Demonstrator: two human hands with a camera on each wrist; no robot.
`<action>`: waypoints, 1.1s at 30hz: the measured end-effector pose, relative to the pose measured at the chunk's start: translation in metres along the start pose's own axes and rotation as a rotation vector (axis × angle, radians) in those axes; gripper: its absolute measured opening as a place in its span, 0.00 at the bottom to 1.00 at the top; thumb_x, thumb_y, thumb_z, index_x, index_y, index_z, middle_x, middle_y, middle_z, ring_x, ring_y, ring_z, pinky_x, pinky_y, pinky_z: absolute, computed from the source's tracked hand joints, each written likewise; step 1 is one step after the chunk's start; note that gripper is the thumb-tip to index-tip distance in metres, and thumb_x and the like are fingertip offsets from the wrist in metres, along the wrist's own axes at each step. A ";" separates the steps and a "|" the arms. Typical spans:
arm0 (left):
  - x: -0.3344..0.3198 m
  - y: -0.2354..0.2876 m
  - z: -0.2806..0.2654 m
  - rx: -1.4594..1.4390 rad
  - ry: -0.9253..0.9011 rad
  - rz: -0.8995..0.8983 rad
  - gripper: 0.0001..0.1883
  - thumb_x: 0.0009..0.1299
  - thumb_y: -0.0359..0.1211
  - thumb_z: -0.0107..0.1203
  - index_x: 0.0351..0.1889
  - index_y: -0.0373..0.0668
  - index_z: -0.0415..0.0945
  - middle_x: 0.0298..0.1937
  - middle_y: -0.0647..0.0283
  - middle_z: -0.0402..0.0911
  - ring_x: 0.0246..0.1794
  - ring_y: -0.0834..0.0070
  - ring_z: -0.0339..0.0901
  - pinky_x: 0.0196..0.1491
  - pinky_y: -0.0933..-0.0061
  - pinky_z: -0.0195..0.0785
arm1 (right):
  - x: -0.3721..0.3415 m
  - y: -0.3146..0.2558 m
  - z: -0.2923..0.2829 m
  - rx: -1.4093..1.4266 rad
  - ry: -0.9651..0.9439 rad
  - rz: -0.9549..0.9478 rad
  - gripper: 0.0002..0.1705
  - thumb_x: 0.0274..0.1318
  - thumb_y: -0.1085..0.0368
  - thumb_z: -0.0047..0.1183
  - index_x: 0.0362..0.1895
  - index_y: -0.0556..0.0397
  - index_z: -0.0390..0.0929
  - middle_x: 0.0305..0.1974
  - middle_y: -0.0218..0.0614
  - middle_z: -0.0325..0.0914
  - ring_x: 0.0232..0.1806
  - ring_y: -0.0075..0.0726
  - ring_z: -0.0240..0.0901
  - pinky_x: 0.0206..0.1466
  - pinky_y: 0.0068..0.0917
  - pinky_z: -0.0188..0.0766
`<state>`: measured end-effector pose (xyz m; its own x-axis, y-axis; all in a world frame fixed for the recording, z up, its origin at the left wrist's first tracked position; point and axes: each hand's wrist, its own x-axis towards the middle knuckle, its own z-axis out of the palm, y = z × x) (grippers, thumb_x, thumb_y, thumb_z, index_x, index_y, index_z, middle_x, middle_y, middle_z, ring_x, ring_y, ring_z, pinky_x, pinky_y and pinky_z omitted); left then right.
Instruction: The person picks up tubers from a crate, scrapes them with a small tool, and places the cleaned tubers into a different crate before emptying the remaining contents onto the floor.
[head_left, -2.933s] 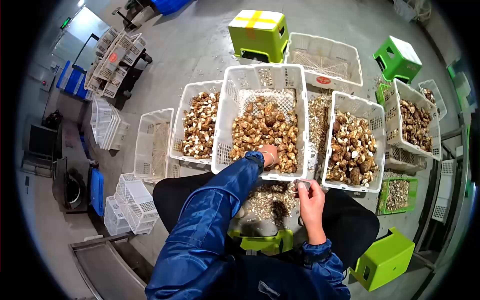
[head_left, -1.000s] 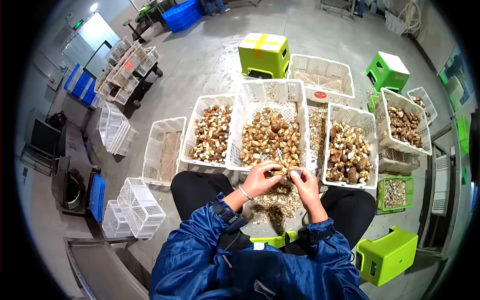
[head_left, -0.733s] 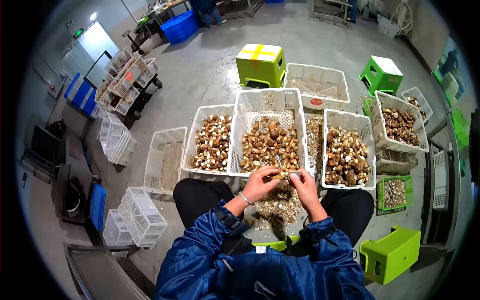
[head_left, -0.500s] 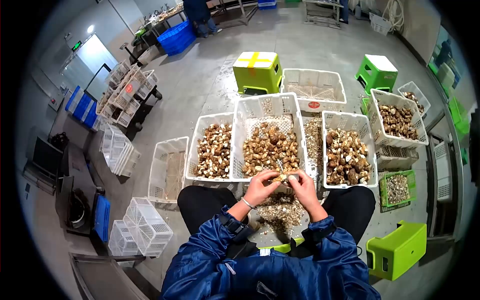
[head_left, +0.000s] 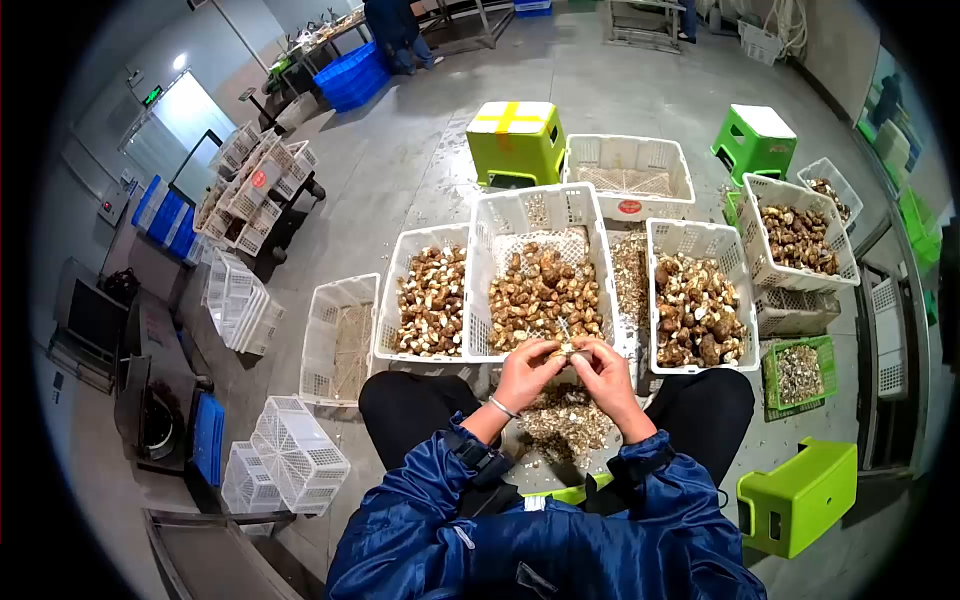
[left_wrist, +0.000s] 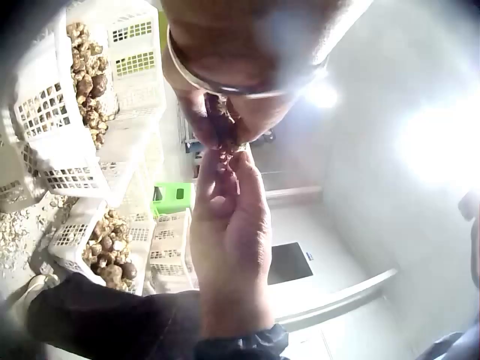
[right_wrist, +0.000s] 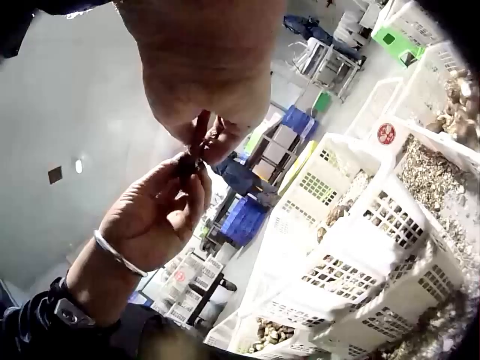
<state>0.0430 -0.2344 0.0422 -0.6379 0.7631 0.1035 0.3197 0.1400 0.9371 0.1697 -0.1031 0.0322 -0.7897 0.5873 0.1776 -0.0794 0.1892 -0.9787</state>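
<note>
In the head view the left hand, a band on its wrist, pinches a small mushroom at the near edge of the large middle crate. The right hand meets it from the other side, thumb and fingers curled round a small thin tool, mostly hidden by the fingers. Both hands' fingertips nearly touch at the mushroom. The right wrist view shows the left hand below and the right hand above, the dark mushroom piece between them. Brown mushrooms lie in the middle crate.
Mushroom crates stand at the left and right of the middle one. Trimmings lie between the knees. Green stools stand beyond and a light green one at the lower right. An empty crate is farther left.
The left hand has come out of the middle crate with a mushroom and met the right hand at the near edge. The head view has tilted up, then both hands have stayed close together.
</note>
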 end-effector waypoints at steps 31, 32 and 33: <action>0.002 -0.019 -0.008 -1.372 -0.272 -0.928 0.14 0.78 0.39 0.47 0.54 0.41 0.71 0.35 0.61 0.80 0.19 0.87 0.69 0.18 0.91 0.64 | 0.003 -0.003 -0.009 0.231 -0.078 0.214 0.09 0.65 0.64 0.52 0.42 0.58 0.78 0.36 0.30 0.81 0.37 0.19 0.74 0.41 0.22 0.72; 0.001 -0.021 -0.007 -1.380 -0.191 -0.999 0.14 0.78 0.40 0.47 0.55 0.43 0.70 0.36 0.60 0.79 0.17 0.89 0.65 0.17 0.92 0.60 | 0.004 -0.002 -0.009 0.261 -0.075 0.212 0.09 0.65 0.64 0.52 0.42 0.58 0.78 0.37 0.30 0.81 0.38 0.19 0.74 0.41 0.23 0.72; 0.002 -0.022 -0.008 -1.405 -0.215 -1.002 0.14 0.78 0.40 0.48 0.54 0.43 0.71 0.36 0.60 0.79 0.18 0.89 0.65 0.17 0.92 0.60 | 0.004 -0.002 -0.009 0.292 -0.074 0.209 0.09 0.66 0.64 0.52 0.43 0.58 0.77 0.38 0.31 0.81 0.38 0.19 0.75 0.41 0.23 0.72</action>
<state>0.0290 -0.2417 0.0241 -0.0576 0.8104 -0.5831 -0.9844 0.0513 0.1685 0.1716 -0.0941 0.0359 -0.8480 0.5293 -0.0265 -0.0740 -0.1677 -0.9831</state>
